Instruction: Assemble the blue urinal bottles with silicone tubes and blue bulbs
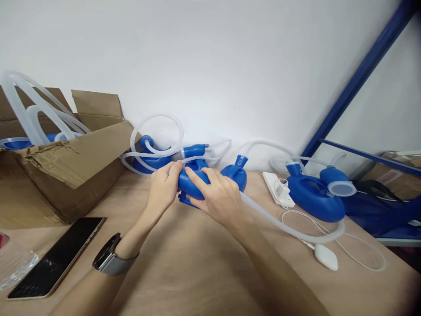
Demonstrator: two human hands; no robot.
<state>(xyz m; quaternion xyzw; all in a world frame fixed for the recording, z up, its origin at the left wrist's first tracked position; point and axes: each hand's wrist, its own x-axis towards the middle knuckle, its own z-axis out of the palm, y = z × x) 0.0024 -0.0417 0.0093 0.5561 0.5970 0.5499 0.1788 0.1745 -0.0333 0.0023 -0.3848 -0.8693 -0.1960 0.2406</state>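
Near the middle of the table I hold a rounded blue plastic urinal cup (190, 183) between both hands. My left hand (165, 184) is closed at its left end, thumb pressed where a clear flexible tube (194, 158) meets it; the joint itself is hidden by my fingers. From the other side, my right hand (219, 193) wraps the cup, with fingers over the top and thumb below. Just behind my right hand stands a blue urinal bottle (237, 175) with a tube in its neck. Part of a blue piece shows below the cup.
An open cardboard box (95, 153) holding tubes and blue parts stands left. A phone (55, 259) and a clear plastic bottle (15, 263) lie in front. More blue bottles (315, 199) with looped tubes, a power strip (278, 188) and a white charger (325, 256) lie right, beside a blue metal frame (358, 74).
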